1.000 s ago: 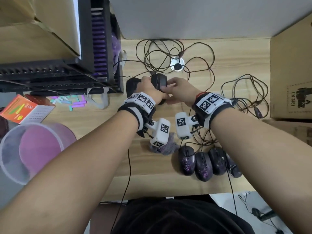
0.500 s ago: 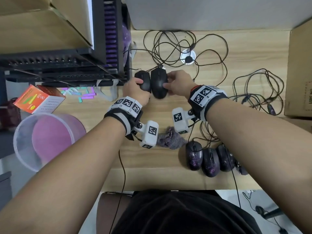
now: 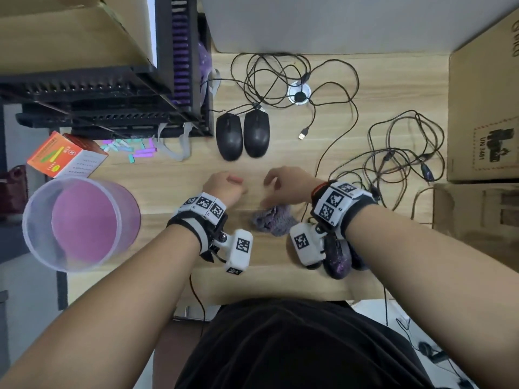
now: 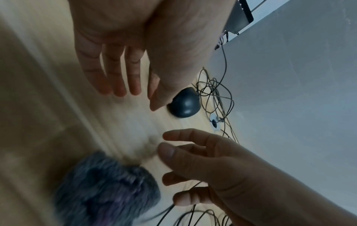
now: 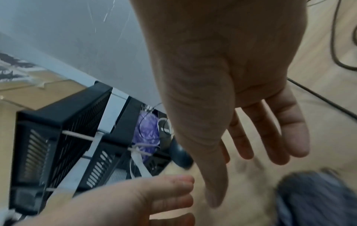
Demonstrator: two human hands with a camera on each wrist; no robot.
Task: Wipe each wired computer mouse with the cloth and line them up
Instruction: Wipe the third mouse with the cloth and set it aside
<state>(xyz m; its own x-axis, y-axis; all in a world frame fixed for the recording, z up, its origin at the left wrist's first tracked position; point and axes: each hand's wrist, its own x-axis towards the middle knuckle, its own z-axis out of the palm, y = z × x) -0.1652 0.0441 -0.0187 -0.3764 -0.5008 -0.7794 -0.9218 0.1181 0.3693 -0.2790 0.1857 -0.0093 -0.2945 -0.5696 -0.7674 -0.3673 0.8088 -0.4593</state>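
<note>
Two plain black mice stand side by side at the back of the desk, the left one (image 3: 229, 136) and the right one (image 3: 256, 133), cables trailing behind; one black mouse (image 4: 184, 104) shows past my left thumb. My left hand (image 3: 224, 185) hovers empty over the desk in front of them, fingers relaxed, as the left wrist view shows. My right hand (image 3: 283, 183) hangs just above the crumpled grey-purple cloth (image 3: 272, 219), fingers loose and holding nothing. Purple-speckled mice (image 3: 337, 256) sit in a row near the front edge, mostly hidden under my right wrist.
Tangled mouse cables (image 3: 398, 161) spread across the back and right of the desk. A black mesh rack (image 3: 112, 108) stands at the left, cardboard boxes (image 3: 483, 108) at the right. A clear tub (image 3: 78, 223) and an orange box (image 3: 66, 155) lie left.
Both hands let go of the two black mice, which now stand together, and pulled back toward me; the right hand has come down over the cloth.
</note>
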